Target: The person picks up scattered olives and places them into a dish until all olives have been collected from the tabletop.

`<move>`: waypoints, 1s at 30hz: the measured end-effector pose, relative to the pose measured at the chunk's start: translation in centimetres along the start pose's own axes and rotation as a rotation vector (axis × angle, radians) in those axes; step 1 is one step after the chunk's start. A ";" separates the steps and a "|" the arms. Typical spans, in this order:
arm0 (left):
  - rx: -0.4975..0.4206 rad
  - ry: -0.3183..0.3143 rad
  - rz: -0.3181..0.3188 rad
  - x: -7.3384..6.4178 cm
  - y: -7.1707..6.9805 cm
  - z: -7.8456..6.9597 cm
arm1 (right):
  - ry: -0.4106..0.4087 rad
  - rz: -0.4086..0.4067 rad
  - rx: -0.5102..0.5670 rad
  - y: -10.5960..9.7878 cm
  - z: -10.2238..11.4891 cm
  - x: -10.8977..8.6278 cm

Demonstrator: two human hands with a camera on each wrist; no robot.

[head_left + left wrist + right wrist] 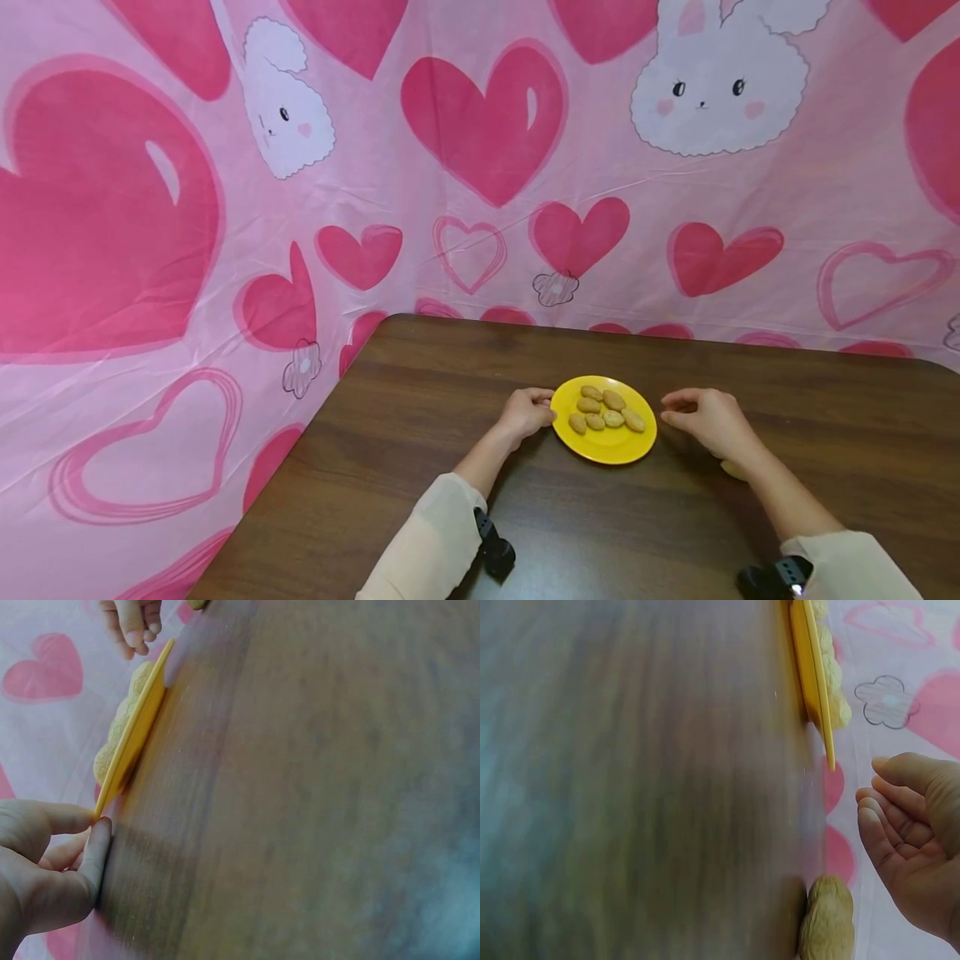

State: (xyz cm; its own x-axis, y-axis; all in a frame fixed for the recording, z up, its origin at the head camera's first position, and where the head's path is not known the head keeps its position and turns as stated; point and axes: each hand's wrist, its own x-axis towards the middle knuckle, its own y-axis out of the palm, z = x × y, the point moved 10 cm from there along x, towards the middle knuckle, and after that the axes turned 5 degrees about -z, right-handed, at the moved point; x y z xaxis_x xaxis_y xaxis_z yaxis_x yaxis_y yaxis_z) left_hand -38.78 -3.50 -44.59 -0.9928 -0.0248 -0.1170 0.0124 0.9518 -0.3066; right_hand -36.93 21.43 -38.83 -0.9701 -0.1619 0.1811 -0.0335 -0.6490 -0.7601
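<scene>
A round yellow plate (600, 452) lies on the brown table, holding several tan, lumpy oval pieces (613, 401) that look like peanuts in their shells. At its left edge my left hand (528, 414) pinches the rim between thumb and finger, seen more closely in the left wrist view. My right hand (712, 422) hovers just past the plate's right side, fingers loosely bent, with nothing between them. Another tan piece (828, 921) sits on the table below that hand; in the head view the right wrist partly covers it.
The dark wood table (450, 367) ends at a pink cloth (360, 150) with hearts and rabbits, hanging behind and to the left. A small black device is strapped at each wrist, over the light sleeves (431, 533).
</scene>
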 end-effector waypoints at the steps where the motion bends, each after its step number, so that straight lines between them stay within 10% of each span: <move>1: 0.001 0.000 0.000 0.0 0.0 0.0 | -0.008 -0.005 -0.007 -0.2 0.0 -0.1; 30: 0.000 -0.011 0.001 0.0 0.0 0.0 | -0.012 -0.032 -0.195 -5.2 -4.4 -2.5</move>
State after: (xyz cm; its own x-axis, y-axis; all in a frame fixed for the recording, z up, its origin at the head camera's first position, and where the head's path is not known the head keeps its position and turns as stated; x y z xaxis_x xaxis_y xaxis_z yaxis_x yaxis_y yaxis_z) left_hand -38.77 -3.49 -44.54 -0.9915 -0.0275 -0.1272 0.0129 0.9518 -0.3063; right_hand -35.40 28.48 -38.13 -0.9648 -0.1531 0.2138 -0.1115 -0.4979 -0.8600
